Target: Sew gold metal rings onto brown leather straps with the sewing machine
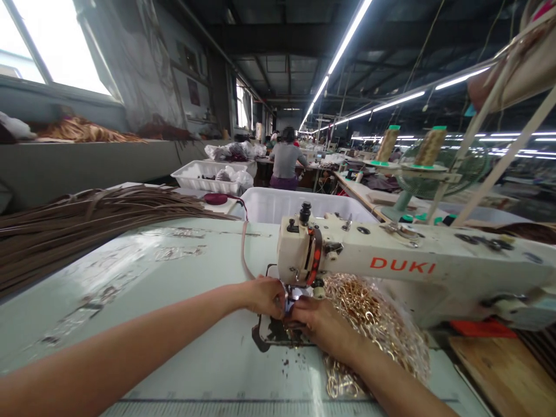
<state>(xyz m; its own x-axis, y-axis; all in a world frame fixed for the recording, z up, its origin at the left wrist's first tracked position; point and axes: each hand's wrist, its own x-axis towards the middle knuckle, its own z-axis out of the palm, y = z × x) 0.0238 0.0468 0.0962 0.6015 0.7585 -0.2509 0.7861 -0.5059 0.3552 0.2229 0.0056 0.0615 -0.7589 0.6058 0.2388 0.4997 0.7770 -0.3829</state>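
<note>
My left hand [264, 295] and my right hand [316, 320] meet at the needle plate [267, 333] of a white DUKI sewing machine [391, 263]. Both pinch a small piece under the presser foot; what it is stays hidden by the fingers. A thin brown strap [244, 249] runs from the left hand back over the table. My right wrist rests on a pile of gold metal rings or chain [373, 318] beside the machine.
A big bundle of brown straps [65, 226] lies at the left of the pale table [174, 301]. White bins [278, 202] stand behind. Thread cones [430, 146] sit on a stand at right. A person [285, 165] sits farther back.
</note>
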